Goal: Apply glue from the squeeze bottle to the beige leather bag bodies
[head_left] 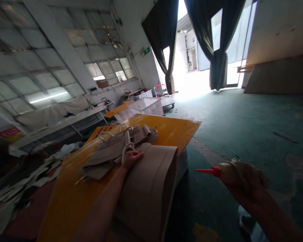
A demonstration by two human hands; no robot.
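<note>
The left hand (131,158) rests on the brown paper bag pieces (121,144) on the yellow table (65,201) — fingers curled on one. The right hand (242,174) grips a glue bottle (217,171) off to the right — red tip pointing left at the pile.

No legible text anywhere. Green lit sign (146,50) on the wall left of the dark curtain (164,40): characters too small to read. Red-and-yellow placard (8,133), far left of the orange table (174,129): lettering blurred.
</note>
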